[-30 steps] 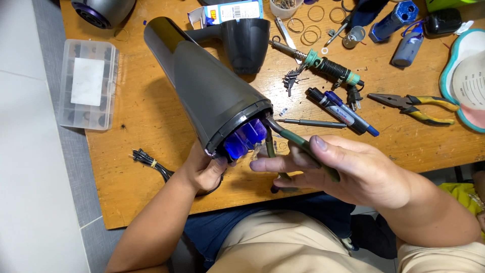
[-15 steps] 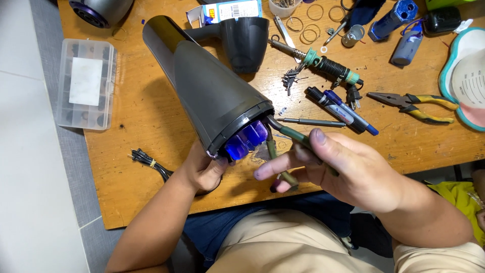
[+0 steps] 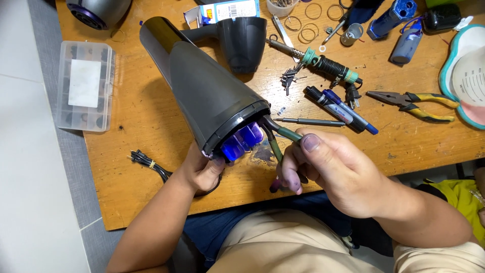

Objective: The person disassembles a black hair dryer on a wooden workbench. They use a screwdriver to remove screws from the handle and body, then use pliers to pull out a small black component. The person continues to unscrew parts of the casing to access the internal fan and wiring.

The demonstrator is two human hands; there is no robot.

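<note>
A pair of green-handled pliers [image 3: 277,139] is gripped closed in the right hand [image 3: 333,172], its tip set at the rim of the grey hair dryer body [image 3: 202,96], beside the blue inner part [image 3: 241,141]. The body is clasped from below by the left hand [image 3: 202,169] above the wooden table [image 3: 131,121]. Compared with half a second earlier, little is changed; the handles are drawn slightly closer together. Markers [image 3: 341,110] and yellow-handled pliers [image 3: 414,103] lie beyond.

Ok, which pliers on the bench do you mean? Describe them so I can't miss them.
Start at the wooden workbench and go to its right side, just left of the teal-rimmed bowl. The pliers lie flat there, right of the blue marker pens. They alone have yellow-and-black handles and long pointed jaws.
</note>
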